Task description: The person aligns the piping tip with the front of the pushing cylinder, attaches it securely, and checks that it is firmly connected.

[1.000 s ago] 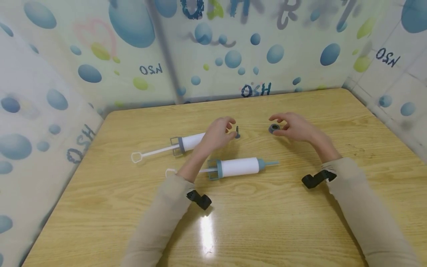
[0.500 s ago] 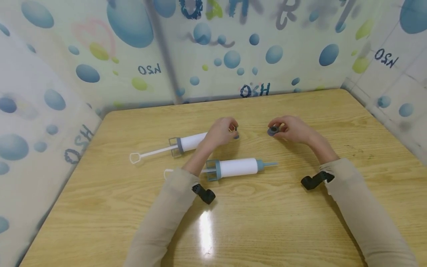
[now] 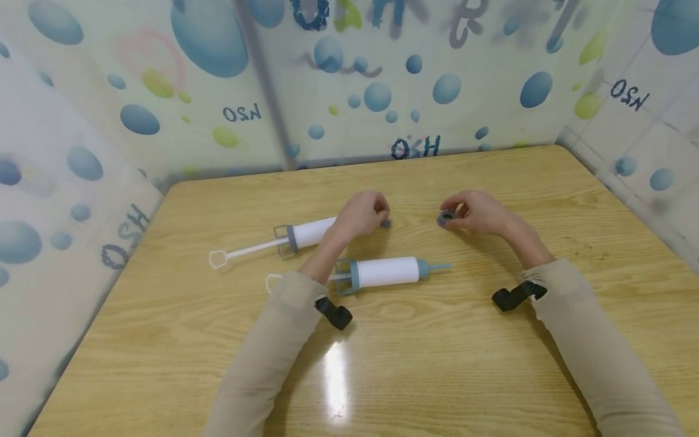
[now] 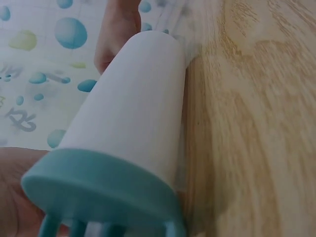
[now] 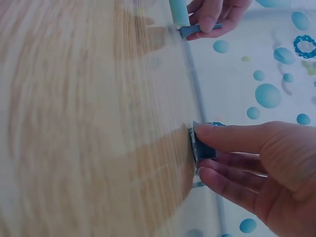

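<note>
- Since a second ago, the spread fingertips of the left hand (image 3: 360,215) and right hand (image 3: 479,212) have been drawn in narrowly.
- On the wooden table (image 3: 415,364), two white tubes are laid lengthwise: the gray-ended tube (image 3: 314,233) is partly covered by the left hand, and the teal-ended tube (image 3: 388,272) is set nearer the camera.
- A gray ring (image 5: 205,148) is pinched between right thumb and fingertips, its hole turned upward; whether it is lifted cannot be told.
- A thinner gray nozzle (image 5: 200,30) is gripped by left thumb and fingers, its flared end left showing below the fingertips.
</note>
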Demonstrator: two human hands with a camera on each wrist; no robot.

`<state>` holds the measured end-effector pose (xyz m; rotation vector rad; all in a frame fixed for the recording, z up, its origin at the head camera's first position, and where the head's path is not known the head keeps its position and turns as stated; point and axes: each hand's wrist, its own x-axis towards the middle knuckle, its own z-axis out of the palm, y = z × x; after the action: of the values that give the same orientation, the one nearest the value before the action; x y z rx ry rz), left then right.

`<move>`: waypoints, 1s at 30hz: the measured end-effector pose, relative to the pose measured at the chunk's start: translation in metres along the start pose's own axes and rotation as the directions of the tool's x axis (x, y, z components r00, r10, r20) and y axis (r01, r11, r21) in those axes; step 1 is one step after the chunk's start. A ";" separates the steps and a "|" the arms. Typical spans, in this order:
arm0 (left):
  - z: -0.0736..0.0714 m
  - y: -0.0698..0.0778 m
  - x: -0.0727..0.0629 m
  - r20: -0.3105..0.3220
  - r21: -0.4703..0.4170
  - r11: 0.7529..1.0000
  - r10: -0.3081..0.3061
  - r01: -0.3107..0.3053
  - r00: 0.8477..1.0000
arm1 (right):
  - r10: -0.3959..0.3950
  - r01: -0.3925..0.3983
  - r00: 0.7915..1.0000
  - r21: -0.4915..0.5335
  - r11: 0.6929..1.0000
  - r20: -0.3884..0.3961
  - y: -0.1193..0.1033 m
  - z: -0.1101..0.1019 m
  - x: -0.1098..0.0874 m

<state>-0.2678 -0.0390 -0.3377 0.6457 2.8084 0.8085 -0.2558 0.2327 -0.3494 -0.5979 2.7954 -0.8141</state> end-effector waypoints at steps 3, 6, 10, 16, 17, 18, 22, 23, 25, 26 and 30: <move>-0.003 0.001 -0.004 -0.002 -0.009 1.000 0.022 -0.022 1.000 | -0.015 0.015 1.000 -0.018 1.000 -0.015 -0.002 -0.002 -0.001; -0.007 0.003 -0.009 -0.004 -0.032 0.998 0.056 -0.056 0.998 | -0.033 0.033 0.998 -0.006 0.999 -0.045 -0.006 -0.005 -0.003; -0.013 0.005 -0.018 -0.021 -0.073 0.993 0.094 -0.095 0.995 | -0.062 0.065 0.993 0.028 0.997 -0.100 -0.013 -0.007 -0.004; -0.023 0.011 -0.033 -0.075 -0.120 0.983 0.133 -0.142 0.988 | -0.125 0.140 0.978 0.083 0.987 -0.169 -0.023 -0.009 -0.007; -0.024 0.012 -0.035 -0.083 -0.124 0.981 0.137 -0.146 0.987 | -0.135 0.154 0.975 0.095 0.984 -0.176 -0.025 -0.009 -0.007; -0.026 0.013 -0.038 -0.092 -0.129 0.980 0.140 -0.151 0.986 | -0.147 0.168 0.972 0.107 0.980 -0.182 -0.027 -0.009 -0.007; -0.031 0.016 -0.047 -0.124 -0.131 0.975 0.161 -0.177 0.979 | -0.173 0.207 0.964 0.162 0.965 -0.203 -0.037 -0.009 -0.010; -0.031 0.016 -0.049 -0.136 -0.124 0.973 0.176 -0.193 0.975 | -0.176 0.214 0.963 0.176 0.961 -0.206 -0.041 -0.009 -0.011; -0.032 0.016 -0.054 -0.156 -0.120 0.968 0.200 -0.220 0.967 | -0.189 0.232 0.958 0.194 0.953 -0.218 -0.046 -0.009 -0.014; -0.032 0.017 -0.056 -0.167 -0.117 0.966 0.211 -0.232 0.963 | -0.197 0.242 0.954 0.198 0.950 -0.224 -0.048 -0.008 -0.015; -0.033 0.017 -0.064 -0.187 -0.117 0.963 0.221 -0.245 0.957 | -0.256 0.311 0.934 0.213 0.926 -0.249 -0.056 -0.007 -0.018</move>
<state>-0.2125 -0.0700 -0.2989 0.9393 2.8267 1.1428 -0.2230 0.1998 -0.3123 -0.9359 2.7622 -1.3421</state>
